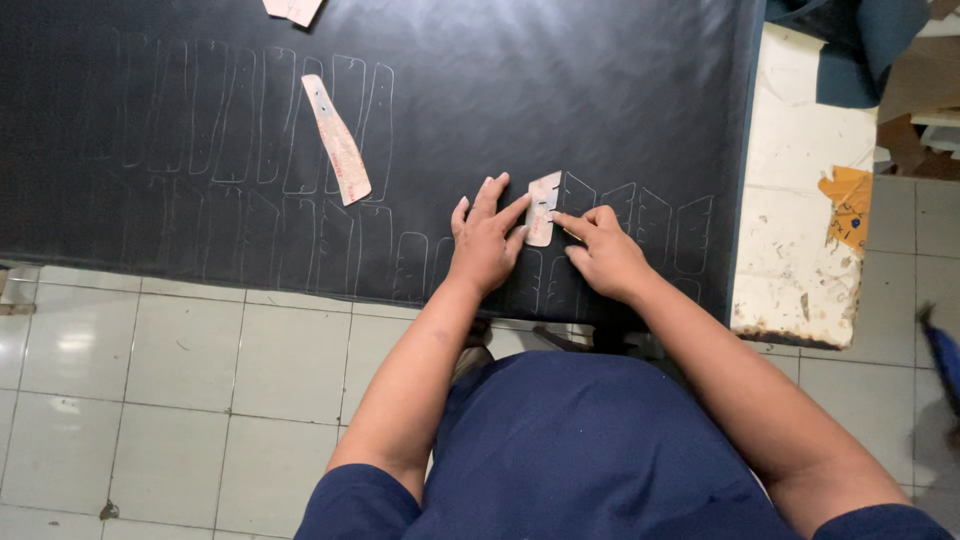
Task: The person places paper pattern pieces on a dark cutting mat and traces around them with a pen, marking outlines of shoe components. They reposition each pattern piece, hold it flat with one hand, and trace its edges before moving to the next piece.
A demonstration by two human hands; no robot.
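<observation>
A sheet of black leather-like material (560,90) covered the worktable, its surface marked with rows of pale traced outlines (250,130) that ran from the far left part toward the near right edge. Left of centre a long narrow cardboard template (337,139) lay flat on the sheet, pinkish tan, its long axis running from far-left to near-right, the wider end nearer the person. At the far edge, just left of centre, another pale cardboard piece (292,9) showed only in part, cut off by the top of the view.

Near the front edge, right of centre, the left hand (486,243) lay open and flat on the sheet, fingers spread, its forefinger pressing the left side of a small cardboard template (543,207). This template was short, tan, with a notched right side; its long axis stood nearly square to the front edge, leaning a little to the right at its far end. The right hand (606,255) was loosely curled just beside it, the forefinger stretched to the template's right edge. A slim yellowish tool seemed to lie under those fingers, though it was too small to tell what it was.

Right of the sheet, the bare white tabletop (800,200) was worn and stained, with a torn orange scrap (848,200) stuck near its right edge. Pale floor tiles (180,370) lay below.
</observation>
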